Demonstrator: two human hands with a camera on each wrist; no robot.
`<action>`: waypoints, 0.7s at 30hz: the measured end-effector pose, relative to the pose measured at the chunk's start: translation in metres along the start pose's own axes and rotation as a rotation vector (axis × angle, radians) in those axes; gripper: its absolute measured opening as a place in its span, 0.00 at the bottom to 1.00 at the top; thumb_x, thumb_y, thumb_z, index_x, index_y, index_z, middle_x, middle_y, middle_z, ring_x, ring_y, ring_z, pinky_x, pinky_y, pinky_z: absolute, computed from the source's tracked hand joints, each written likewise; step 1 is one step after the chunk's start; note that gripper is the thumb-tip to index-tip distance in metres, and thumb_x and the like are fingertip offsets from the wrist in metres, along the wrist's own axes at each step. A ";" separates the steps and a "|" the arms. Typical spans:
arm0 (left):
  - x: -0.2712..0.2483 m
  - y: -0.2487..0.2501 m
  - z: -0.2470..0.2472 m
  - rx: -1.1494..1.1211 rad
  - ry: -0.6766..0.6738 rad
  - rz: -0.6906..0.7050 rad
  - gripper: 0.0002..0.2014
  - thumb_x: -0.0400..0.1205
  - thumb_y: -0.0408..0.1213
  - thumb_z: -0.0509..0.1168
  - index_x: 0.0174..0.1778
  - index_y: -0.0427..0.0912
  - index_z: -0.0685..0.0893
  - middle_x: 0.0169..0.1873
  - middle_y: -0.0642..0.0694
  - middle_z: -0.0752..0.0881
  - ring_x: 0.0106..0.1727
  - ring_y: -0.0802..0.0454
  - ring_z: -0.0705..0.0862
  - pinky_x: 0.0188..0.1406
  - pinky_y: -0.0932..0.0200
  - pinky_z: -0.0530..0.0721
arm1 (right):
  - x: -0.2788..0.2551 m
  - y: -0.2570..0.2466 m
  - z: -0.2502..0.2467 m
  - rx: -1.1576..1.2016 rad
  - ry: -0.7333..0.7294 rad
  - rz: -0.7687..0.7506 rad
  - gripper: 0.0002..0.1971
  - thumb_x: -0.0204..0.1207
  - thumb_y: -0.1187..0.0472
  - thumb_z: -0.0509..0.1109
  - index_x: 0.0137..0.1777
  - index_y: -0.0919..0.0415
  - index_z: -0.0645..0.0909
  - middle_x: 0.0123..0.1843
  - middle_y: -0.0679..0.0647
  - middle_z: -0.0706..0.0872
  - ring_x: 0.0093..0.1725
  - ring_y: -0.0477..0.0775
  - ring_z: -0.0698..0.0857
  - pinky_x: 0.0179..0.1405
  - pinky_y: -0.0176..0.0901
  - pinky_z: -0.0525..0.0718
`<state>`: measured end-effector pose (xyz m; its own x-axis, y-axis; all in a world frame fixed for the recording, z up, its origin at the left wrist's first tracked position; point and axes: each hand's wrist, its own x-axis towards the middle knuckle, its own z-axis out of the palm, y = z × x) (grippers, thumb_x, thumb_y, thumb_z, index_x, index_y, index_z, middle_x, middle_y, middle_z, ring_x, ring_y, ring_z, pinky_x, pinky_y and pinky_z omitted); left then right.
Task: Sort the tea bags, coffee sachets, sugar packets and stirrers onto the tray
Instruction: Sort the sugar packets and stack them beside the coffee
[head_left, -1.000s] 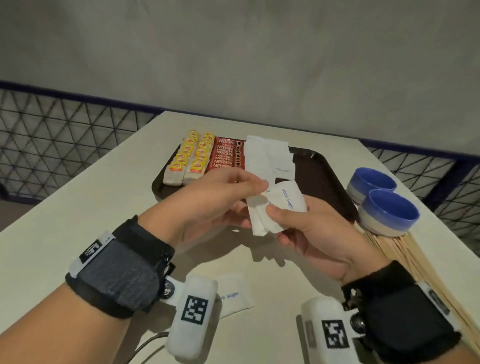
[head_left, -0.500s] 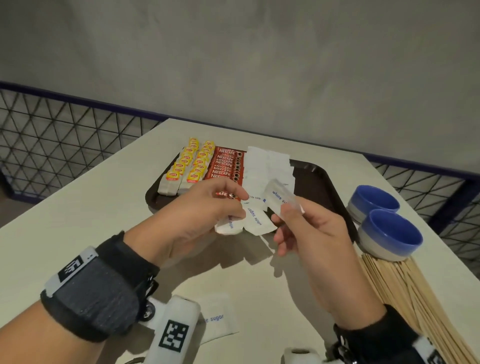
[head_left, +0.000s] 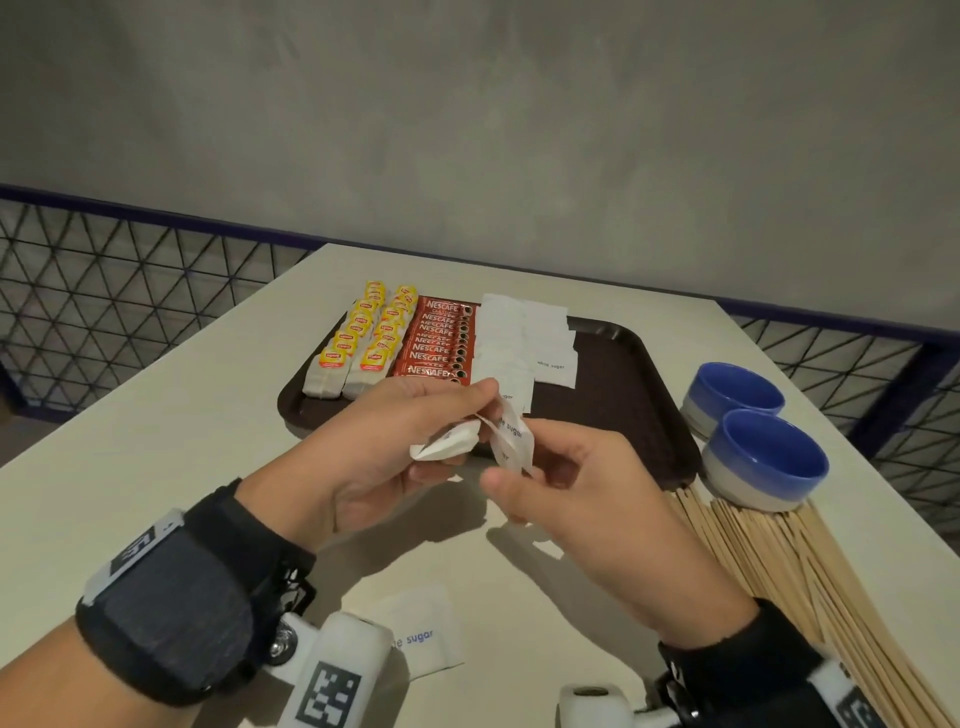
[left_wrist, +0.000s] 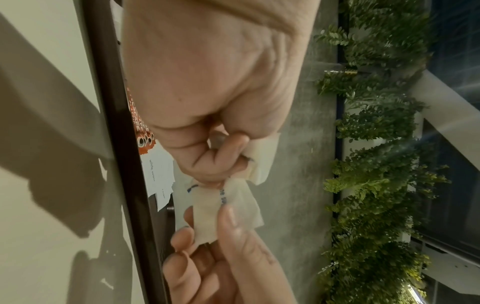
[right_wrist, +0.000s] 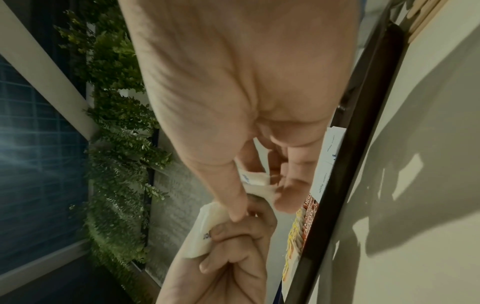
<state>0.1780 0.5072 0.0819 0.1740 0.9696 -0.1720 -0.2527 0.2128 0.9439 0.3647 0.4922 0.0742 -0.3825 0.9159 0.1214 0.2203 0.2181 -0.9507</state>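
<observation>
Both hands raised just in front of the near rim of the dark brown plastic tray (head_left: 639, 364), above the table.

Left hand (head_left: 384, 457): fingers curled, pinching a small bunch of white paper sugar packets (head_left: 447, 447). Right hand (head_left: 576, 493): thumb and fingers pinching one white packet printed "sugar" (head_left: 511, 441), drawn clear of the bunch but with its upper end close against the left fingertips; touching or not, cannot tell. The single packet stands steeply, long axis roughly up-and-down, tilted a little.

On the tray, from its left end: yellow-tagged tea bags (head_left: 358, 343) in two rows, red coffee sachets (head_left: 441, 338), then overlapping white sugar packets (head_left: 524, 338). That sugar row lies directly beyond the right hand's packet, so the right hand looks the nearer one to lay it down, turned flat.

Right of the tray: two blue-and-white bowls (head_left: 763, 462) and loose wooden stirrers (head_left: 779, 571), not yet on it. One more sugar packet (head_left: 421, 634) lies flat on the table, nearer than the tray.
</observation>
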 end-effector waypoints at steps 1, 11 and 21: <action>0.000 0.000 0.000 -0.017 -0.004 0.006 0.14 0.82 0.45 0.71 0.47 0.34 0.87 0.32 0.41 0.79 0.19 0.59 0.68 0.10 0.70 0.64 | 0.001 0.000 0.000 0.019 0.038 0.011 0.04 0.82 0.60 0.74 0.51 0.53 0.92 0.36 0.59 0.87 0.34 0.46 0.82 0.34 0.36 0.83; -0.005 0.001 -0.004 0.179 -0.051 0.029 0.10 0.78 0.46 0.73 0.43 0.43 0.95 0.27 0.46 0.73 0.20 0.59 0.68 0.18 0.67 0.63 | 0.011 0.001 -0.016 0.605 0.182 0.228 0.11 0.84 0.64 0.69 0.60 0.68 0.89 0.55 0.58 0.93 0.36 0.50 0.81 0.34 0.44 0.80; -0.002 -0.001 0.002 0.201 0.004 0.086 0.06 0.79 0.31 0.75 0.45 0.31 0.94 0.42 0.39 0.95 0.38 0.53 0.90 0.34 0.65 0.87 | 0.006 -0.002 -0.015 0.319 0.236 0.146 0.09 0.83 0.65 0.71 0.60 0.55 0.87 0.51 0.48 0.95 0.43 0.47 0.87 0.41 0.44 0.83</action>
<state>0.1799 0.5043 0.0820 0.1562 0.9837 -0.0888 -0.0720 0.1010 0.9923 0.3749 0.5022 0.0814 -0.1434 0.9896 0.0059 -0.0466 -0.0008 -0.9989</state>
